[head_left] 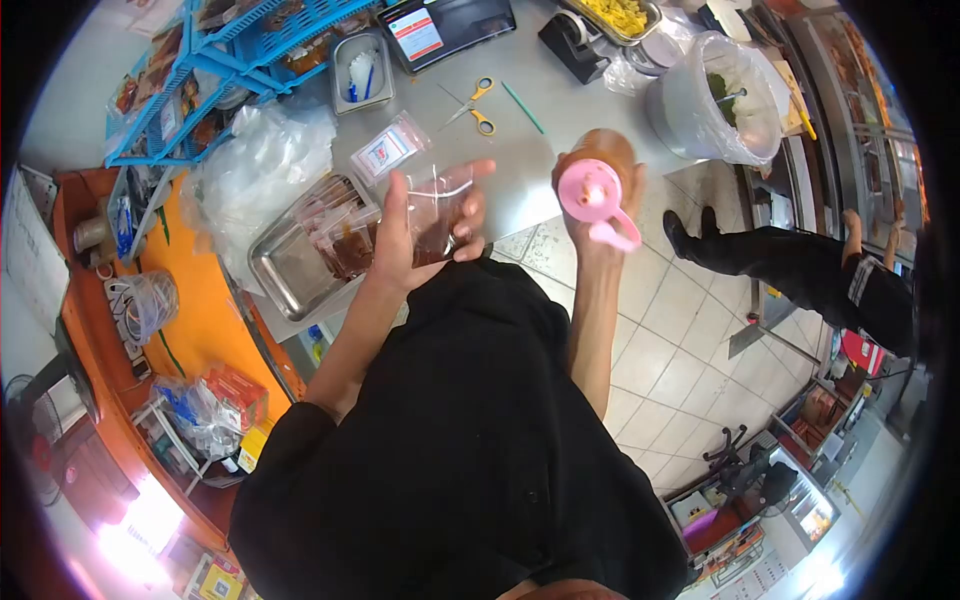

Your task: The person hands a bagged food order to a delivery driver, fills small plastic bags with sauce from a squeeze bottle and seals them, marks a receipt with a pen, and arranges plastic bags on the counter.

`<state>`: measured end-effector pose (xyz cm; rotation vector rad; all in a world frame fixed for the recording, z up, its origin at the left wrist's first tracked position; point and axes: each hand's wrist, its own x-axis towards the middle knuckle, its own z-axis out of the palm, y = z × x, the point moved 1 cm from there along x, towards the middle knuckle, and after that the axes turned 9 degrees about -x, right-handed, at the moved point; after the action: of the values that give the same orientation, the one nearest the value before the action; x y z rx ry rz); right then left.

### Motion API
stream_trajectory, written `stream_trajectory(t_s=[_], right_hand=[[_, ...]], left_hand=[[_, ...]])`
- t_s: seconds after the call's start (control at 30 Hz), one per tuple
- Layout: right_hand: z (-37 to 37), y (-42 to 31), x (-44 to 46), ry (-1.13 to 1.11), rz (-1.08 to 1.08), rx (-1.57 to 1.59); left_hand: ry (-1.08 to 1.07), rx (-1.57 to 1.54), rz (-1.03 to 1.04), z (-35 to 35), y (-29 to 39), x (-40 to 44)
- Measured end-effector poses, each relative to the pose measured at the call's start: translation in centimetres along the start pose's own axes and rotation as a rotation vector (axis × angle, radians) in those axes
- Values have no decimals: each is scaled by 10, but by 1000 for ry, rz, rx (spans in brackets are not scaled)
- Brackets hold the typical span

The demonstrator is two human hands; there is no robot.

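My left hand (pixel 398 235) is closed around a clear plastic bag (pixel 438 208) with something brown in it. Just left of that hand, a steel tray (pixel 275 278) holds similar clear bags with dark brown contents (pixel 345 240). In my right hand (pixel 584 240) is a bottle with a pink top (pixel 590 190), raised at the counter's front edge. The pink top has a loop or spout on the near side, and its brown body shows behind. Yellow-handled scissors (pixel 482 105) and a green stick (pixel 523 107) lie on the steel counter (pixel 520 165).
Clear plastic bags (pixel 270 155) are heaped behind the tray. A lined bucket (pixel 680 115) with greens stands at the right end. Blue racks (pixel 180 95), a small steel container (pixel 360 100) and a tape dispenser (pixel 575 45) line the back. Another person (pixel 800 260) stands at right.
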<state>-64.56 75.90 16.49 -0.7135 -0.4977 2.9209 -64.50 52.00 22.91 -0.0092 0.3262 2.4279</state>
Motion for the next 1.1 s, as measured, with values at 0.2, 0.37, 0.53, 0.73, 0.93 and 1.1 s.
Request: stream_trajectory(t_s=[0.2,0.37,0.53,0.73,0.93,1.1], right_hand=[[-54,72,41,91,283,-80],[-58,89,40,255,468,114],[-19,66,-50,338,496,-396],[96,46,-104,-477,-486,-1271],[97,43,-113,-340,-426,-1120],[101,35,-115,-233,-383,-1031]], left_hand=[[59,125,120,7,14,-12],[199,614,190,20,24,-20],[238,1109,247,41,32,-28],[76,1176,362,46,16,-14],[48,1269,463,60,4,-5],[164,969,356,52,-1,-14]])
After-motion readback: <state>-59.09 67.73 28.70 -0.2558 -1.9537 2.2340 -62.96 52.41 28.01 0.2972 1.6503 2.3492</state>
